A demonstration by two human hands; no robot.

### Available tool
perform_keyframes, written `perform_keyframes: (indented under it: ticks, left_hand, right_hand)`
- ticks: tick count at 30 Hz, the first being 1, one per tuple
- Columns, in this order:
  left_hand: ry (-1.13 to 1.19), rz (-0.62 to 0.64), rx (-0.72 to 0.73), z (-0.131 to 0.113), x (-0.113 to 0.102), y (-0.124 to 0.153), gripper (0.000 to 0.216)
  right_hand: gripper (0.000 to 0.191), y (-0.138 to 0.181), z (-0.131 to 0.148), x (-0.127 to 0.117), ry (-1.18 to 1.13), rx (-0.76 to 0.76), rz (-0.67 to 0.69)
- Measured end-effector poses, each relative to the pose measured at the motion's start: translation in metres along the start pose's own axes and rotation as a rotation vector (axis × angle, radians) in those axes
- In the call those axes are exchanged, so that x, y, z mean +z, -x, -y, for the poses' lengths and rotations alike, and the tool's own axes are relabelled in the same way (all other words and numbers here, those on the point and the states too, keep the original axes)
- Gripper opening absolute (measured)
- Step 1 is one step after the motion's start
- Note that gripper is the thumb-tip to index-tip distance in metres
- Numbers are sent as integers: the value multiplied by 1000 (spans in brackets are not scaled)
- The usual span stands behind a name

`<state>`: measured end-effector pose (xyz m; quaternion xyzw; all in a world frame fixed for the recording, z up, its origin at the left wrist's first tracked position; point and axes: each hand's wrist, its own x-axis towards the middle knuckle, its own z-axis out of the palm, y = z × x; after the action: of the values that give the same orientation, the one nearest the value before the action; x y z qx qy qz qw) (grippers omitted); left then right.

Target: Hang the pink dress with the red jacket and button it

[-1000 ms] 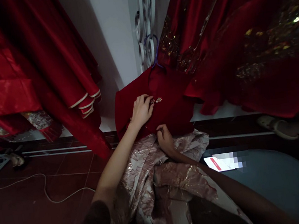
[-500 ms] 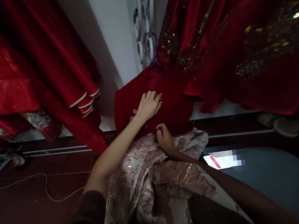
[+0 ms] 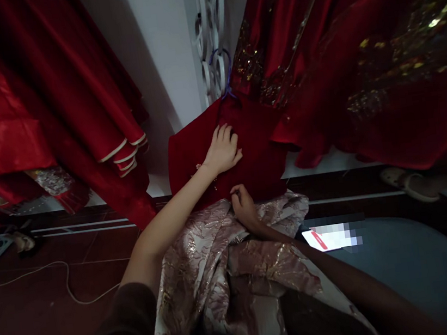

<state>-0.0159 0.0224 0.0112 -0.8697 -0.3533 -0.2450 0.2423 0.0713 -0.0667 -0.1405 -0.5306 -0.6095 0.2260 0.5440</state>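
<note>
A dark red velvet garment [image 3: 261, 154] hangs on a purple hanger [image 3: 222, 71] in front of me, its lower part spread toward my lap. My left hand [image 3: 221, 151] lies flat on it, fingers stretched out and close together. A small gold ornament [image 3: 198, 166] shows on the cloth by my left wrist. My right hand [image 3: 244, 206] is closed in a pinch at the garment's lower edge; what it pinches is too small to make out. A pink and gold brocade fabric [image 3: 238, 275] is bunched over my lap below both hands.
Red dresses hang at left [image 3: 34, 104] and right [image 3: 358, 62], the right ones sequinned. A white wall panel [image 3: 166, 48] stands between them. A lit phone [image 3: 329, 238] lies on a blue-grey seat [image 3: 418, 273]. A white cable [image 3: 70, 286] crosses the red tiled floor; a sandal [image 3: 409, 184] sits far right.
My left hand let go of the gold ornament, slid up the red garment and flattened out on it. The right hand kept its pinch at the lower edge.
</note>
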Motion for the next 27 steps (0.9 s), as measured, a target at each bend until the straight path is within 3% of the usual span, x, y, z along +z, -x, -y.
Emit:
perform_keyframes:
  ticks: [7,15,27]
  left_hand:
    - [-55,46,-88,-1,-9,4,33]
    - [-74,72,122,5,-6,6,24]
    - [1,38,157,20,-6,11,25]
  right_hand:
    - [12,0,-1,0,1,-7,2]
    - [12,0,-1,0,1,-8,1]
    - [11,-1,-1,-1,-3,-7,6]
